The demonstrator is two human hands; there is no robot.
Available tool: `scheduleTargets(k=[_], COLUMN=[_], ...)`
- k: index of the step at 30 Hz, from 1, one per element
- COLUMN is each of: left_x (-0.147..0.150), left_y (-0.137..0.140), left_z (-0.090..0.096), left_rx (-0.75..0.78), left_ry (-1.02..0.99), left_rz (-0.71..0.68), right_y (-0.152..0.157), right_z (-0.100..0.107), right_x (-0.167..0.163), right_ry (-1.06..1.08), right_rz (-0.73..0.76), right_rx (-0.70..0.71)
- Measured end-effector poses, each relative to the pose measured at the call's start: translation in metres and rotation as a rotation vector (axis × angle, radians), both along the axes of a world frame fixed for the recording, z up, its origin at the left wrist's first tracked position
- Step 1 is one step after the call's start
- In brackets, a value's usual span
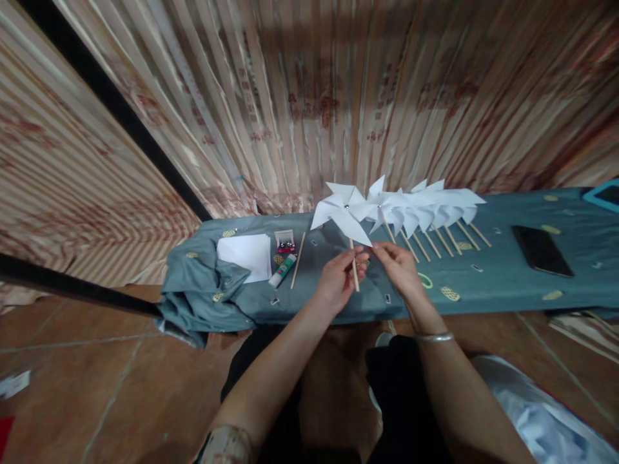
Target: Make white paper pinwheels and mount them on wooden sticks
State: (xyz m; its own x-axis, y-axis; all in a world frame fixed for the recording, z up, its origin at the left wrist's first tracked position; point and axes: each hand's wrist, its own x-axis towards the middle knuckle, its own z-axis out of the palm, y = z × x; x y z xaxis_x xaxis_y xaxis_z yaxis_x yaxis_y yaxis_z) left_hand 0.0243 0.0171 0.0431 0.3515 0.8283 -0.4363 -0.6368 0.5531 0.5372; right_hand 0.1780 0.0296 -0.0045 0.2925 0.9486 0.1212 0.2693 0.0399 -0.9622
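Note:
A white paper pinwheel (345, 207) with a small shiny pin at its centre is held up over the cloth. My left hand (340, 276) is closed round its wooden stick (355, 267). The fingertips of my right hand (397, 263) pinch the tip of the lowest blade. To the right, several more white pinwheels (425, 209) lie overlapping in a row, their sticks pointing toward me. Left of my hands are a loose wooden stick (298, 260), a glue stick (283, 270), a small box of metal pins (285, 241) and a stack of white paper (251, 254).
A blue-green patterned cloth (483, 293) covers the long bench. A black phone (542, 250) lies at the right, with a blue-edged device (604, 194) beyond it. A pale green ring (425, 281) rests near my right wrist. Striped curtains (309, 96) hang behind; a dark pole (116, 106) slants at the left.

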Motion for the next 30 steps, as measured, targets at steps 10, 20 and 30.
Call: scheduleTargets(k=[10,20,30], left_x=[-0.020,-0.031,-0.028], left_y=[0.015,0.009,0.008], left_z=[-0.031,-0.033,-0.038], left_rx=[0.074,0.125,0.177], left_ry=[0.081,0.137,0.142], left_rz=[0.100,0.074,0.092], right_y=[-0.009,-0.018,-0.018], right_z=[0.011,0.025,0.021], right_x=[-0.016,-0.043,-0.044], right_ry=[0.130,0.197,0.246], right_rz=[0.412,0.690,0.707], right_rx=[-0.287,-0.403,-0.417])
